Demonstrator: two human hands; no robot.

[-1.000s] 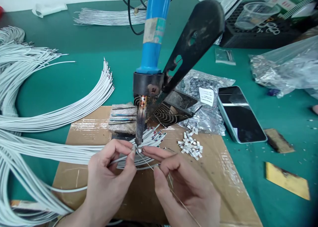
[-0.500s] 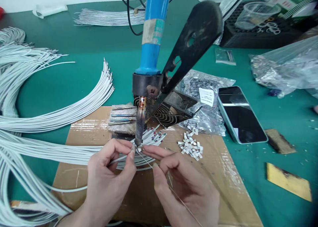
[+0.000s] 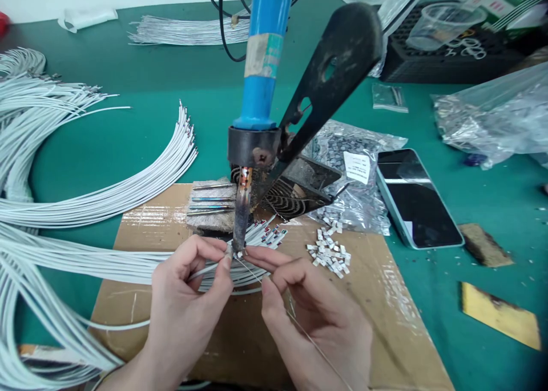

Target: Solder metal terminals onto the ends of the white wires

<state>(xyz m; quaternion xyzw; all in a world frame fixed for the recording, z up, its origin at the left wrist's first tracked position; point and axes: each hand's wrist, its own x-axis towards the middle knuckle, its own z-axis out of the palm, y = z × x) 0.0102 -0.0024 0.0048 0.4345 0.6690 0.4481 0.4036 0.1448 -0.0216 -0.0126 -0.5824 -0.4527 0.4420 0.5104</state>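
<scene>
A blue-handled soldering iron (image 3: 259, 94) hangs tip down in a black stand (image 3: 329, 65). Just left of its tip, my left hand (image 3: 188, 299) pinches the end of a white cable (image 3: 197, 274) between thumb and finger. My right hand (image 3: 317, 317) grips a thin solder wire (image 3: 314, 345), whose upper end reaches the tip. A small white connector (image 3: 238, 255) sits under the tip, between the fingertips of both hands; its exact contact is hard to make out. Behind the hands, a bundle of white cables (image 3: 128, 262) lies on the cardboard (image 3: 128, 302).
Small white connectors (image 3: 329, 251) lie piled on the right of the cardboard, before a plastic bag of parts (image 3: 342, 151). Further right are a phone (image 3: 419, 200) and a yellow sponge (image 3: 499, 314). More cable bundles (image 3: 141, 191) curve in from the left.
My right hand has shifted slightly left and up with the solder wire. My left hand stays nearly still at the iron's tip, holding the cable.
</scene>
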